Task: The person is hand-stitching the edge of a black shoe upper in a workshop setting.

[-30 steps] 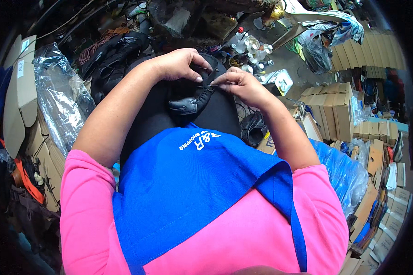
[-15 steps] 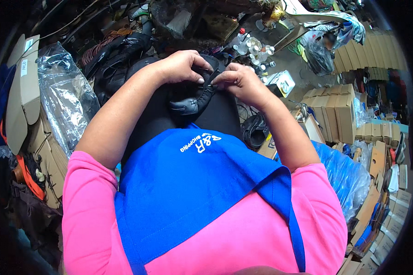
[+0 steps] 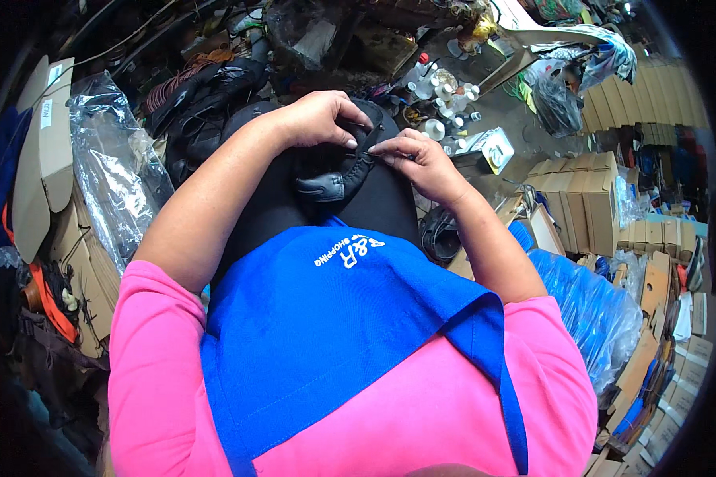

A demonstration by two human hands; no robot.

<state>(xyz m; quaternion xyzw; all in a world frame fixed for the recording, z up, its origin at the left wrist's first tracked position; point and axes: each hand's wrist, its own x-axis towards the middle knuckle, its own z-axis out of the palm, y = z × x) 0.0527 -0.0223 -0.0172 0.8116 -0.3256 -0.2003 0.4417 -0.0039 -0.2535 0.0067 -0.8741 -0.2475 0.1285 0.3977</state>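
Across my black-clad lap lies a black shoe upper, its smooth, shiny end toward me and a curved, padded edge running away from me. My left hand is closed on its far left side, with thumb and fingers curled over the black material. At the right edge, my right hand pinches the upper between thumb and forefinger, the other fingers folded. Whether something small sits in that pinch is too dark to tell. A blue apron covers my front just below the shoe upper.
More black shoe parts are heaped beyond my left forearm, and a black shoe lies by my right forearm. White bottles stand ahead on the right. Cardboard boxes are stacked at right; clear plastic lies at left.
My right hand has drawn slightly toward me, with its fingers flatter along the upper's edge. My left hand stays almost where it was, still on the upper.
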